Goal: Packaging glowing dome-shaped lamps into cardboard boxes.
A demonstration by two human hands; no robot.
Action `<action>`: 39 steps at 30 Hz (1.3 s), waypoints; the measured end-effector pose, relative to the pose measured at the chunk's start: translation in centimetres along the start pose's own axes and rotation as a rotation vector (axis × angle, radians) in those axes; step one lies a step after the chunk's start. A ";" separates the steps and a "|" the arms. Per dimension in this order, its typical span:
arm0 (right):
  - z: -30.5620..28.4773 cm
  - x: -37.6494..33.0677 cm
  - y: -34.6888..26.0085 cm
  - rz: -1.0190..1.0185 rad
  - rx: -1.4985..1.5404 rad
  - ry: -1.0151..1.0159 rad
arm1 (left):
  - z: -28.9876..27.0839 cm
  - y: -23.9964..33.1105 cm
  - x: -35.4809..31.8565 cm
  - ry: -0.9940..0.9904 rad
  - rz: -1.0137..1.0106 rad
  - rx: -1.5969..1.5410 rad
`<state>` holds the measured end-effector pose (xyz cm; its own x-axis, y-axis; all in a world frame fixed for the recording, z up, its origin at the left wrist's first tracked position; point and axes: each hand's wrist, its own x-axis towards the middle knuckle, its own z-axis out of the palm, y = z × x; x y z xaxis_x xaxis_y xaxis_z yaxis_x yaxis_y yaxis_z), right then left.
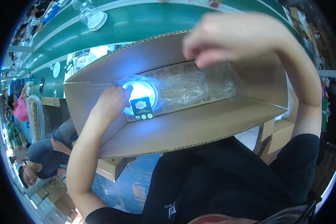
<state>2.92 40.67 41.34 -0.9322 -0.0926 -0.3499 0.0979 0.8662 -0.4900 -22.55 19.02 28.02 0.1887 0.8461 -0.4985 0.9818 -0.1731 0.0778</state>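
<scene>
An open cardboard box [198, 119] stands in front of me. Inside it lies a long item in clear plastic wrap [186, 86]; its left end is a round lamp [142, 91] glowing bright white-blue. A dark green card [142, 108] sits against the lit face. My left hand [114, 102] reaches in over the left wall, its fingers closed at the lamp's left edge, one fingertip dark against the glow. Above the box's far side, my right hand [216, 41] is raised, smeared by motion, its fingers partly curled; whether it holds anything cannot be made out.
Beyond the box runs a green conveyor belt [145, 22] carrying a clear item with a white round base [97, 21]. Small cartons [114, 168] lie under the box's near left edge. At the left, a person in a dark shirt [50, 151] is nearby.
</scene>
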 end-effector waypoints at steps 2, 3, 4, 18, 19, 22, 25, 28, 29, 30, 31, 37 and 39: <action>3.0 -0.8 0.4 0.014 0.027 -0.143 | -0.8 0.5 0.2 -0.005 -0.006 0.007; 4.6 -0.4 0.1 0.136 -0.011 -0.289 | -1.2 0.6 0.2 -0.011 -0.007 0.012; 6.2 0.0 0.2 0.174 -0.078 -0.365 | -1.5 0.7 0.5 -0.017 -0.008 0.016; 19.2 14.6 8.1 0.128 -0.361 -0.601 | -1.0 1.4 0.3 -0.047 -0.023 -0.043; 20.1 14.6 9.3 0.210 -0.303 -0.524 | -0.7 1.3 0.6 -0.013 -0.003 -0.042; 21.9 15.0 9.9 0.217 -0.399 -0.177 | -0.8 0.9 0.4 -0.007 -0.005 -0.050; 21.6 14.8 6.9 0.103 -0.589 0.009 | -0.2 0.4 0.0 -0.026 -0.025 -0.069; 19.9 13.9 3.9 0.028 -0.341 -0.018 | -0.3 0.9 -0.1 -0.017 -0.036 -0.040; 20.3 13.8 3.0 0.013 -0.341 -0.021 | -0.1 0.8 -0.2 0.011 -0.016 -0.009; 20.8 13.7 2.0 -0.010 -0.233 -0.113 | 0.1 0.6 -0.2 0.039 0.002 0.024; 21.0 13.6 1.4 -0.027 -0.128 -0.202 | 0.1 0.3 -0.1 0.003 -0.003 -0.001; 28.3 13.9 3.5 -0.189 -0.008 -0.279 | 0.1 0.8 0.4 0.004 -0.033 0.000; 27.2 13.2 1.9 -0.205 -0.008 -0.358 | 0.7 0.4 -0.1 0.005 -0.047 0.000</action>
<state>0.32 27.69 14.07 -0.7518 -0.4275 -0.5020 -0.0812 0.8155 -0.5730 -22.16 18.53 27.54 0.1422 0.8559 -0.4972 0.9896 -0.1328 0.0546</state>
